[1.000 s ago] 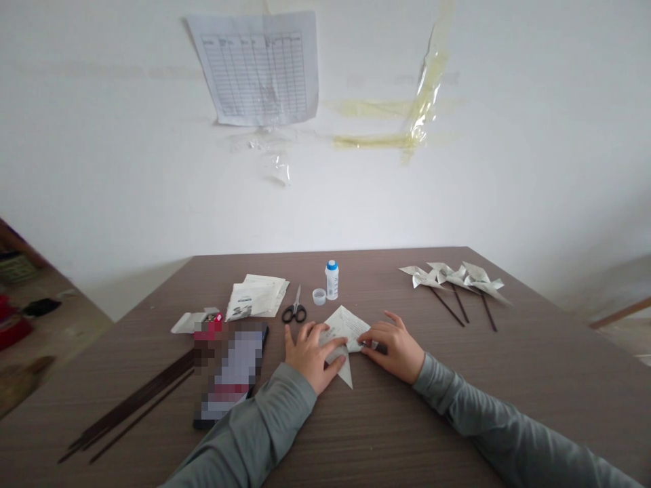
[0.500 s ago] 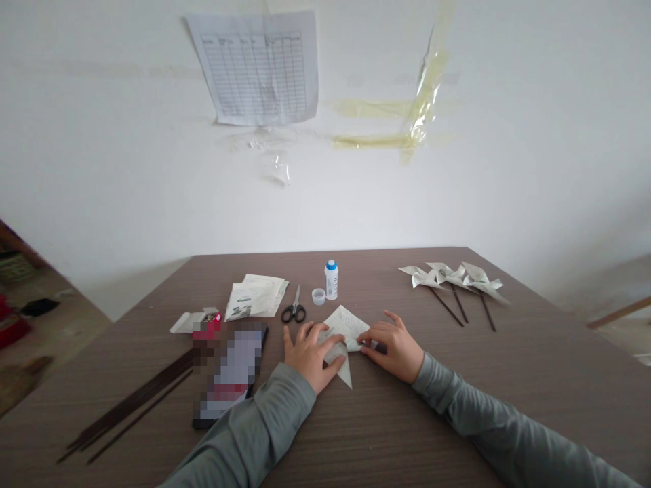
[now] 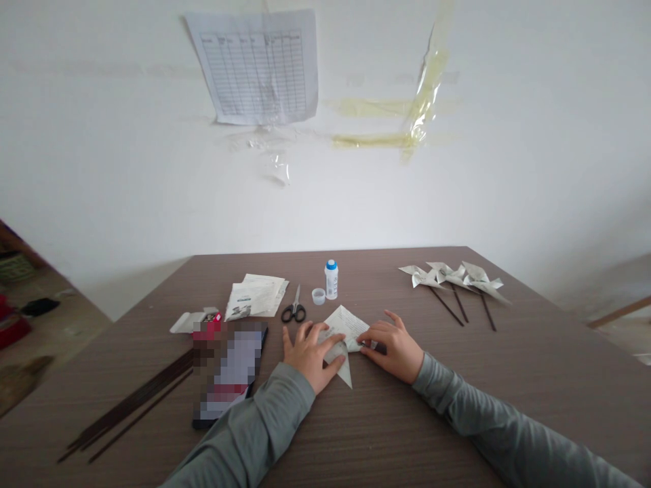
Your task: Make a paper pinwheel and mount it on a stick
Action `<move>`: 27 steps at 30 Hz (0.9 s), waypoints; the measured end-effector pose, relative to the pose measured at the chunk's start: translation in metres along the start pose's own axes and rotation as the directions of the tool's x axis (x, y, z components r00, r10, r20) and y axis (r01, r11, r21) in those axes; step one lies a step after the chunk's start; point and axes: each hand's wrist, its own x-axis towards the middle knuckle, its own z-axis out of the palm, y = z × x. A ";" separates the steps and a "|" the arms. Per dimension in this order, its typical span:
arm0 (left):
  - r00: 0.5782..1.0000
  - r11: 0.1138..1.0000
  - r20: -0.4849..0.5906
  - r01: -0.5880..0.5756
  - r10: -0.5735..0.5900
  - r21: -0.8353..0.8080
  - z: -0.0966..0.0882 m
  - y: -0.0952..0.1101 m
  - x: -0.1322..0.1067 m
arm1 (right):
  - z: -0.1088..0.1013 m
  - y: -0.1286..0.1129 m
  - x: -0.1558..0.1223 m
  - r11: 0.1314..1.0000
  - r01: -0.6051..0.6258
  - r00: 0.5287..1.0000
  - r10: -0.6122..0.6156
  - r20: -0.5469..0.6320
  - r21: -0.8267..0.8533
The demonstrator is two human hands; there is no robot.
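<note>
Between my hands, a cut piece of printed paper (image 3: 344, 318) lies on the table, with one corner up toward the wall and a pointed flap hanging toward me. My left hand (image 3: 311, 356) rests on its left side, fingers spread and pressing it down. At the paper's right edge, my right hand (image 3: 391, 346) is closed, thumb and forefinger pinching it; a small dark thing shows at those fingertips, too small to name. Just beyond my left hand are black-handled scissors (image 3: 293, 310). A white glue bottle (image 3: 331, 281) with a blue top stands behind the paper, its clear cap (image 3: 318, 296) beside it.
Three paper pinwheels (image 3: 445, 274) on dark sticks lie at the back right. Left are stacked paper sheets (image 3: 257, 298), an open red box (image 3: 207, 327), a blurred phone (image 3: 231, 379) and a bundle of dark sticks (image 3: 137, 400). The wall rises behind the table (image 3: 386, 434).
</note>
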 end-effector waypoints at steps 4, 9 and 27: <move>1.000 1.000 0.002 0.004 -0.004 -0.004 0.000 0.002 -0.001 | 0.000 0.000 0.000 1.000 -0.006 1.000 0.006 0.006 -0.007; 0.999 1.000 -0.047 0.008 -0.007 0.015 0.000 0.008 -0.004 | 0.000 0.000 0.000 1.000 -0.020 1.000 0.020 0.012 0.010; 0.999 1.000 -0.042 -0.001 0.001 -0.004 -0.003 0.006 -0.003 | 0.000 0.001 0.000 1.000 0.002 1.000 -0.002 0.001 0.022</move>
